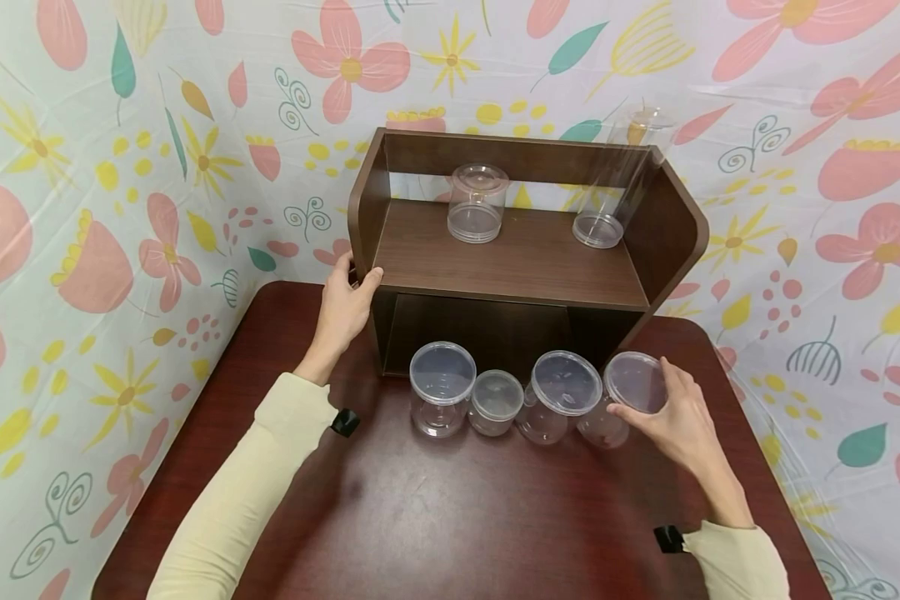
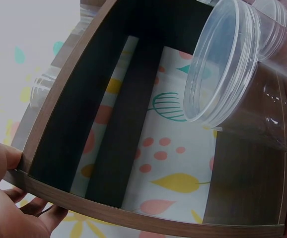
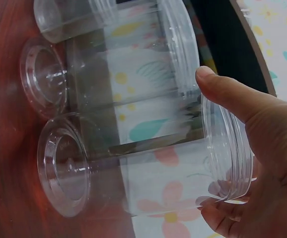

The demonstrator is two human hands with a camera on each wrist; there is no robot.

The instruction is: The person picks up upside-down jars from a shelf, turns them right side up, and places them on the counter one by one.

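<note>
A dark brown wooden shelf (image 1: 510, 258) with two levels stands at the back of the table. My left hand (image 1: 347, 304) grips its left side panel, thumb on the front edge; the left wrist view shows the fingers curled behind the board. In front of the shelf is a row of clear lidded plastic jars: a tall one (image 1: 438, 417) at left, a small short one (image 1: 493, 408), another tall one (image 1: 546, 423) and the rightmost jar (image 3: 168, 178). My right hand (image 1: 678, 417) holds that rightmost jar round its lid, thumb on one side and fingers on the other.
On the upper shelf board stand a short clear jar (image 1: 474, 208) and a tall clear jar (image 1: 603, 221) near the right panel. The reddish-brown table (image 1: 450, 525) extends toward me. A flowered cloth (image 1: 210, 150) hangs behind and at both sides.
</note>
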